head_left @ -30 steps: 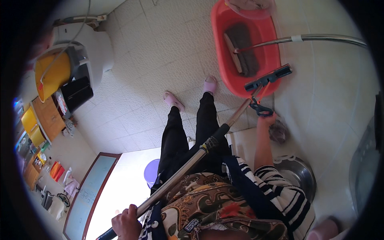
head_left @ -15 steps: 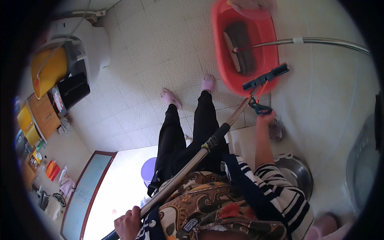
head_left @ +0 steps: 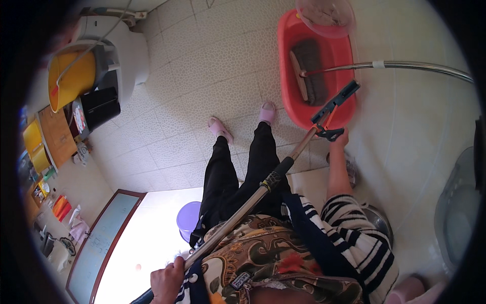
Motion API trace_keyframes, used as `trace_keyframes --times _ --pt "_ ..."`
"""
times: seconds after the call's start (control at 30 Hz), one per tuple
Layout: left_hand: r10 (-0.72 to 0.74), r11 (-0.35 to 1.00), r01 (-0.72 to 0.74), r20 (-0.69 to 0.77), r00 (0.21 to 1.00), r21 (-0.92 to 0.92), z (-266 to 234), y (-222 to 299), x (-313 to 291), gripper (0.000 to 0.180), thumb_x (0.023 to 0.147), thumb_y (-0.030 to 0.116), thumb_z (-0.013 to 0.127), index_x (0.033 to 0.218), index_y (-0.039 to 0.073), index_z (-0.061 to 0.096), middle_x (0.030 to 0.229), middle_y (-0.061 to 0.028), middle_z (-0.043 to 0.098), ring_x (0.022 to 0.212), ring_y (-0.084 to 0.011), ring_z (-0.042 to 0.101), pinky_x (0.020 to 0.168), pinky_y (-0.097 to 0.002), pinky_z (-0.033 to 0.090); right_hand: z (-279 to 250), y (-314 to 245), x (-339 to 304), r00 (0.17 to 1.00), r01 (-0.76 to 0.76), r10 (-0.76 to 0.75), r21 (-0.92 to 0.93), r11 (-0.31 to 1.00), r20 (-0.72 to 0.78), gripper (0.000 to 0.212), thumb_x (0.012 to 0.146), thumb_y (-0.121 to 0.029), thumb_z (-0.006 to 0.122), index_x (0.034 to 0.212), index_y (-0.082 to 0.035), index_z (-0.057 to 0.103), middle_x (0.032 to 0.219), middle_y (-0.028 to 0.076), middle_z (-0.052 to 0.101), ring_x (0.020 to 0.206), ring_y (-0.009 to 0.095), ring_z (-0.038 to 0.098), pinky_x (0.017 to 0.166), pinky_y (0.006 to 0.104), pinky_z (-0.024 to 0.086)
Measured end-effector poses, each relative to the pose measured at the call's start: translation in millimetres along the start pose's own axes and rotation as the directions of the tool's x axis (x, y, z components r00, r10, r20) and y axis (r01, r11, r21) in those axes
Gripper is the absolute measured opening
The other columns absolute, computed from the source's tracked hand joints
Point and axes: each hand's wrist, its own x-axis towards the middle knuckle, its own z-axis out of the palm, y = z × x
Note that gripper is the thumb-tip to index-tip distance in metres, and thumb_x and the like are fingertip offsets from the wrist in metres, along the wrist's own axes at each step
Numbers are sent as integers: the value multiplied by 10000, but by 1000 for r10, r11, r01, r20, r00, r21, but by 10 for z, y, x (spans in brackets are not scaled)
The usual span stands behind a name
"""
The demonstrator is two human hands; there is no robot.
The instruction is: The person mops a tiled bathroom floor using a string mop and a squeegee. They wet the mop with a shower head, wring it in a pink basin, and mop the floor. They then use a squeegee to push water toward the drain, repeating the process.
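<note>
A long metal mop pole [head_left: 230, 223] runs slantwise across my body, with a black sleeve and a wrapped joint midway. My left hand [head_left: 168, 280] is closed around its lower end at the bottom left. At the other end is a narrow dark mop head [head_left: 335, 101] on orange brackets, with no pad visible on it. My right hand [head_left: 341, 139] is closed at a dark looped piece [head_left: 329, 133] beside the brackets; whether this belongs to the mop is unclear. The mop head is over the edge of a red plastic tub [head_left: 291, 109].
A grey-brown brush-like head [head_left: 309, 71] on a curved metal pole [head_left: 405, 65] lies in the tub, near a clear pinkish basin [head_left: 326, 17]. A white washing machine [head_left: 134, 55] stands left, a purple bucket [head_left: 187, 220] behind me, a metal bowl [head_left: 379, 223] by my right arm.
The mop head has tilted more steeply, its outer end still over the tub. My right hand has moved slightly up with the dark looped piece. My left hand still grips the pole.
</note>
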Motion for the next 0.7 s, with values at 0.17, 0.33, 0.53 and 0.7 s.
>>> trace_keyframes --times 0.17,0.33,0.53,0.7 --pt "52 988 -37 -95 994 151 203 39 64 98 890 186 518 905 174 422 536 14 540 419 -186 574 362 -329 397 -352 -196 -295 977 52 -54 -15 999 -205 231 862 -319 641 796 -119 546 726 -15 456 643 116 444 598 280 406" --pt "63 984 -31 -174 983 178 201 -48 117 82 879 194 527 855 164 454 533 8 541 421 -193 574 369 -325 423 -456 -255 -716 977 62 -52 41 997 -205 256 874 -315 639 741 -139 508 664 -41 408 612 99 417 574 269 377" --pt "74 996 -71 -61 995 52 -17 39 106 50 838 147 556 825 126 511 564 -27 588 460 -221 610 403 -319 462 -460 -249 -529 983 56 -60 -24 998 -175 234 885 -320 624 804 -118 539 725 -19 465 671 130 463 639 288 410" --pt "29 995 -23 57 998 -98 -363 127 -62 91 812 112 563 890 100 517 645 -75 628 556 -263 639 503 -378 491 -273 -29 -10 995 22 -12 -97 995 104 404 904 -414 555 1104 -63 576 1038 66 607 936 192 581 822 330 458"
